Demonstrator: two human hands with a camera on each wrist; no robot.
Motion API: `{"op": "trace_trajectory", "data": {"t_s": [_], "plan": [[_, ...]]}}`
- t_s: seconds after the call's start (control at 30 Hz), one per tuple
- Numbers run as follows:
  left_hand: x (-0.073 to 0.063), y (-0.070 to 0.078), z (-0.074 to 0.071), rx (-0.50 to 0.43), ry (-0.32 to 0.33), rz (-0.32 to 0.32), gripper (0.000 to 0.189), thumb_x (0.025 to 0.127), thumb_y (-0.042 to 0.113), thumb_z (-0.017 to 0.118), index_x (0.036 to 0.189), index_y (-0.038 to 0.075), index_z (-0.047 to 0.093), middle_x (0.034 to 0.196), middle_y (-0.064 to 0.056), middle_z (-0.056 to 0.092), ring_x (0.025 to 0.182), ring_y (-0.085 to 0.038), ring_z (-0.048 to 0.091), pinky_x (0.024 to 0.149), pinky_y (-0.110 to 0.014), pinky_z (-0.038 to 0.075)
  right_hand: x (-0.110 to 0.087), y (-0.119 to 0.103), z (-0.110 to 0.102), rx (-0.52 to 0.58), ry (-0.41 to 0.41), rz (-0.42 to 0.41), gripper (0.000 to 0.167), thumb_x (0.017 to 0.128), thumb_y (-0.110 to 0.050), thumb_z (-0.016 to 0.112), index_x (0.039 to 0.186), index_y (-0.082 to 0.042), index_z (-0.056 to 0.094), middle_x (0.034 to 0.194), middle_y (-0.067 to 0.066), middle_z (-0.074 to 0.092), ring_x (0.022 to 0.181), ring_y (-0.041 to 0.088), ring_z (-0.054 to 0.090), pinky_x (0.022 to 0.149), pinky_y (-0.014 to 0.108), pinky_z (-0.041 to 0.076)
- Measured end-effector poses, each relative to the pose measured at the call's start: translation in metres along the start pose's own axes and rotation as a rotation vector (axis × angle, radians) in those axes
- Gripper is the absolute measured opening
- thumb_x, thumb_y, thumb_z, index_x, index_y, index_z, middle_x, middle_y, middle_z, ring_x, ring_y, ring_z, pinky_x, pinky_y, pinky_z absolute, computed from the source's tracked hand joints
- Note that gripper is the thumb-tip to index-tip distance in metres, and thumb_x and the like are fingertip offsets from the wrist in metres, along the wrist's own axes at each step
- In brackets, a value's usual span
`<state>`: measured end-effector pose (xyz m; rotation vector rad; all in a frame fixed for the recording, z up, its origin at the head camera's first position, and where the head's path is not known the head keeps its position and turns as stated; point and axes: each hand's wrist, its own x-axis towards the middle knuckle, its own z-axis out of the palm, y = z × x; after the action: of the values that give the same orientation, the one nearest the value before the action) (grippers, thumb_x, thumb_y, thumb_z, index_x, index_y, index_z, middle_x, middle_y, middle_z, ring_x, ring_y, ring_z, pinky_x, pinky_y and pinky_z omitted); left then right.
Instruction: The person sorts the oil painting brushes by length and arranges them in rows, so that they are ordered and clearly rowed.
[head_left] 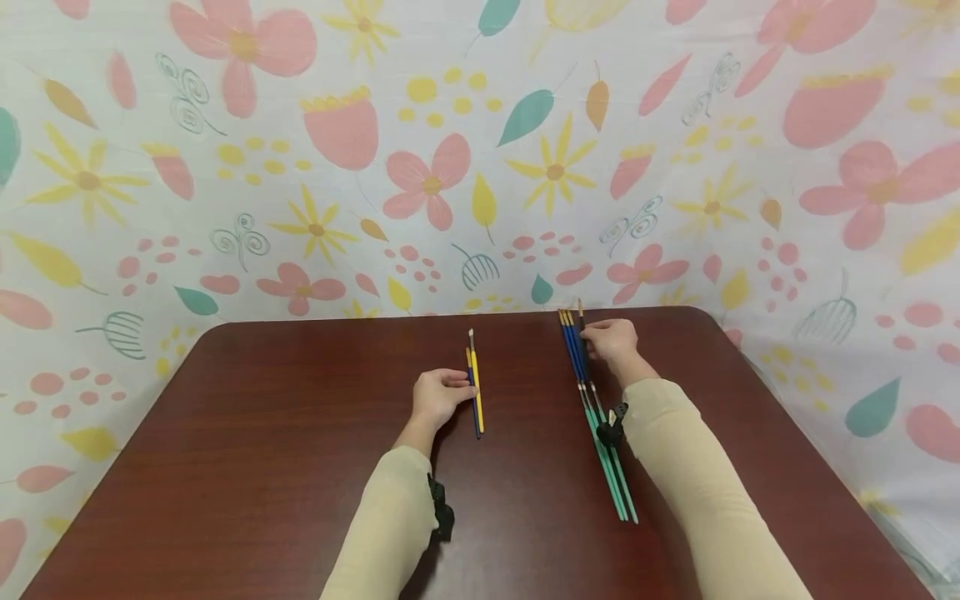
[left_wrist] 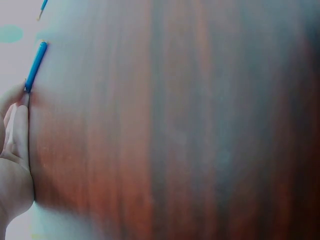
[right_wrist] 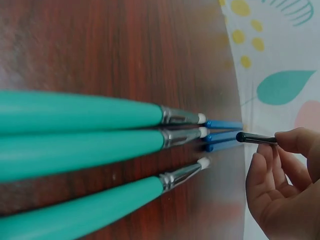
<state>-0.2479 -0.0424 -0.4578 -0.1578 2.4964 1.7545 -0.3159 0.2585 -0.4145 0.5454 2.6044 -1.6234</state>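
Note:
My left hand point(head_left: 437, 396) pinches a blue paintbrush point(head_left: 476, 423) between thumb and fingers, left of the table's middle. Right along it lies a yellow paintbrush point(head_left: 478, 379), its pale tip toward the back. In the left wrist view the blue handle point(left_wrist: 36, 66) sticks out past the fingertips. Near the back edge my right hand point(head_left: 611, 340) holds a black-handled paintbrush point(right_wrist: 257, 138) by thumb and fingertips. Just left of it three blue paintbrushes point(head_left: 572, 346) lie side by side. Three teal paintbrushes point(head_left: 606, 458) lie in front of those, the rightmost slightly apart.
The dark wooden table point(head_left: 247, 433) has rounded back corners. Behind it hangs a white cloth point(head_left: 431, 92) printed with flowers and leaves, close against the back edge. A small black device point(head_left: 442, 508) sits at the left wrist, another black device point(head_left: 612, 425) at the right.

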Motion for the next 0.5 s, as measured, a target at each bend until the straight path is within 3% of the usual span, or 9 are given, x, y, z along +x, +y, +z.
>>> {"op": "trace_trajectory", "data": {"t_s": [0.5], "plan": [[0.002, -0.001, -0.001, 0.014, -0.003, 0.002, 0.028, 0.077, 0.017, 0.079, 0.103, 0.008, 0.072, 0.092, -0.007, 0.074, 0.085, -0.017, 0.069, 0.076, -0.031, 0.056, 0.018, 0.012, 0.005, -0.085, 0.001, -0.010, 0.034, 0.093, -0.016, 0.059, 0.121, 0.002, 0.063, 0.102, 0.020, 0.067, 0.069, 0.011, 0.061, 0.061, 0.025, 0.055]]}}
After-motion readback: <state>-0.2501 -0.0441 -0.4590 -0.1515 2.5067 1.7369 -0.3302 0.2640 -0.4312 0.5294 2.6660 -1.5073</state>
